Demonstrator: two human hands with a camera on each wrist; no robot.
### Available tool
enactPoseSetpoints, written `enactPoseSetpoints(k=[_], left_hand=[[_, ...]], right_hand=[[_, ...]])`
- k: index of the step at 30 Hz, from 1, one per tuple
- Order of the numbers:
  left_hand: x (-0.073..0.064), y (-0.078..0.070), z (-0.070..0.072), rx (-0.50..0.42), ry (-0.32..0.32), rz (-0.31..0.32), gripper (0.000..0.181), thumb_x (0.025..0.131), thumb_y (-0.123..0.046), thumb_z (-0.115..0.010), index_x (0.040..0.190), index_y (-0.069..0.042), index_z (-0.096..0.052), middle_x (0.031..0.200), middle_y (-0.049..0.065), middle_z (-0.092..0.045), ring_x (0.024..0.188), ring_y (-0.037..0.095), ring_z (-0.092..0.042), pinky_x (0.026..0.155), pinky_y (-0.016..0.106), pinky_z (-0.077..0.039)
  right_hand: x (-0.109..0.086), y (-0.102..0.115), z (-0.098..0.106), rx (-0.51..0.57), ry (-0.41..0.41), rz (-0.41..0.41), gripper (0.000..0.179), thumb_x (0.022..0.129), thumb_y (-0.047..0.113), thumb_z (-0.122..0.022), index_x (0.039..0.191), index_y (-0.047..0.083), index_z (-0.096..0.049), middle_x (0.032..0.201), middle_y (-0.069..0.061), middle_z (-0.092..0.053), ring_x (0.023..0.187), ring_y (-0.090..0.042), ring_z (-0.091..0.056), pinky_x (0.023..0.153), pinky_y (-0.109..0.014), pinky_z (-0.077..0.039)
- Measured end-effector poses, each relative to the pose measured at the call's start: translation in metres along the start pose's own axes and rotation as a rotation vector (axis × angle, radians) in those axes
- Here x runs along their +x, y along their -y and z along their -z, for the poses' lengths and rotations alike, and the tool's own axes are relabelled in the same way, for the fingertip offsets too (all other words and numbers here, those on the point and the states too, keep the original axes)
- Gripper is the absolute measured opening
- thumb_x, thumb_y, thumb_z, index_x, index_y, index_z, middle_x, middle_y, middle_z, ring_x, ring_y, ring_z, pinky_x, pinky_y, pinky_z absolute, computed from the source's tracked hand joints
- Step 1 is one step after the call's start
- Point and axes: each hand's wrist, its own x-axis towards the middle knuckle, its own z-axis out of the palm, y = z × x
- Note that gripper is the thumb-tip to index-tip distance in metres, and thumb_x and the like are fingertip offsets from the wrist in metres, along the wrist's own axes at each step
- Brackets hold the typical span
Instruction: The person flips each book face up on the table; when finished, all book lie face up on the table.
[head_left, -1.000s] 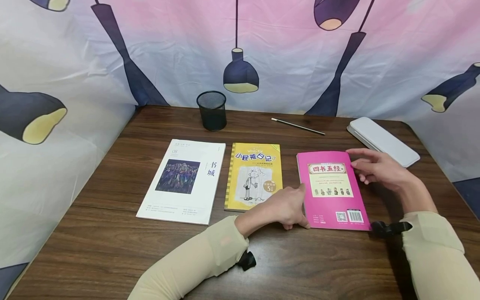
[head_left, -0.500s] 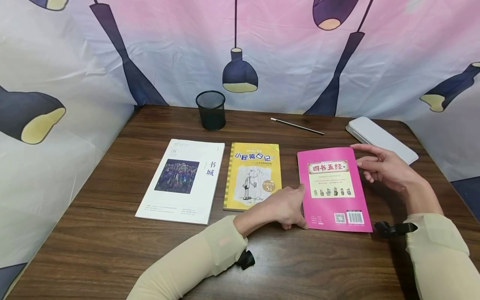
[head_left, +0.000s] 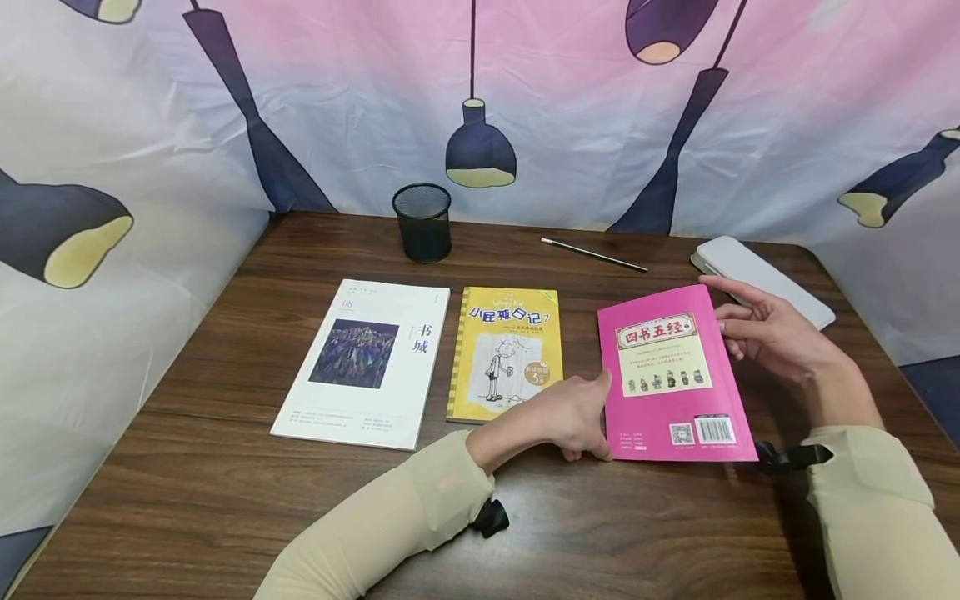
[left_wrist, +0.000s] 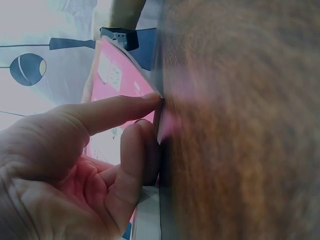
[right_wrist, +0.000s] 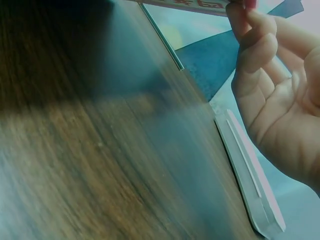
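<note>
A pink paperback book (head_left: 663,421) on the right of the table is tilted, its right side raised and its left edge low at the tabletop. My left hand (head_left: 573,417) rests against that left edge. Its thumb touches the lower left corner, and in the left wrist view the left hand (left_wrist: 75,160) has its other fingers bent beside the edge, partly hidden. With my right hand (head_left: 780,333) I hold the raised right edge near its top corner. At the top of the right wrist view, the right hand's fingertips (right_wrist: 242,20) pinch the book's edge.
A yellow book (head_left: 510,350) and a white magazine (head_left: 408,400) lie flat to the left. Behind stand a black mesh pen cup (head_left: 423,225), a pencil (head_left: 596,255) and a white case (head_left: 772,283). Patterned cloth (head_left: 555,150) borders the table (head_left: 570,533).
The right side of the pink book has risen and tilted up, with my right hand lifting it. My left hand has stayed at the left edge.
</note>
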Motion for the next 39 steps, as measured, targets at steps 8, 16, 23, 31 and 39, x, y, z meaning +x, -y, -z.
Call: enactPoseSetpoints(k=[8,16,23,31,39], left_hand=[[-0.001,0.001,0.001,-0.003,0.015,-0.002,0.113,0.080,-0.031,-0.095,0.166,-0.010,-0.025,0.116,0.008,-0.068,0.046,0.010,-0.065,0.047,0.022,-0.055],[-0.002,0.001,0.002,0.000,0.009,-0.028,0.106,0.076,-0.038,-0.097,0.157,-0.010,-0.035,0.094,-0.001,-0.061,0.047,0.011,-0.065,0.048,0.023,-0.055],[-0.003,0.001,0.002,-0.058,0.026,-0.020,0.103,0.075,-0.037,-0.098,0.153,-0.013,-0.036,0.093,-0.001,-0.061,0.048,0.014,-0.064,0.047,0.023,-0.055],[-0.003,0.000,0.001,-0.037,0.044,-0.011,0.114,0.072,-0.038,-0.100,0.160,-0.014,-0.031,0.102,0.001,-0.062,0.049,0.014,-0.066,0.048,0.024,-0.056],[0.002,0.004,-0.001,0.010,0.056,-0.015,0.117,0.071,-0.042,-0.100,0.163,-0.019,-0.029,0.109,0.002,-0.063,0.048,0.012,-0.066,0.048,0.024,-0.056]], right_hand=[[0.006,-0.003,-0.004,0.110,0.119,0.051,0.071,0.101,-0.022,-0.039,0.159,0.020,-0.047,0.112,-0.009,-0.077,0.088,-0.016,-0.075,0.066,-0.026,-0.062],[0.009,-0.003,-0.006,0.145,0.174,0.104,0.071,0.100,-0.025,-0.034,0.155,0.017,-0.050,0.123,-0.007,-0.076,0.098,-0.016,-0.076,0.069,-0.026,-0.063],[0.010,0.001,-0.013,0.024,0.082,0.116,0.063,0.100,-0.019,-0.046,0.151,0.018,-0.054,0.126,-0.002,-0.068,0.101,-0.014,-0.071,0.068,-0.025,-0.061],[0.012,0.001,-0.015,0.011,0.094,0.146,0.054,0.101,-0.018,-0.047,0.142,0.015,-0.055,0.127,-0.002,-0.063,0.105,-0.013,-0.070,0.076,-0.027,-0.063],[0.014,0.003,-0.016,0.002,0.108,0.146,0.046,0.101,-0.017,-0.049,0.133,0.014,-0.058,0.149,0.000,-0.057,0.114,-0.016,-0.071,0.083,-0.035,-0.065]])
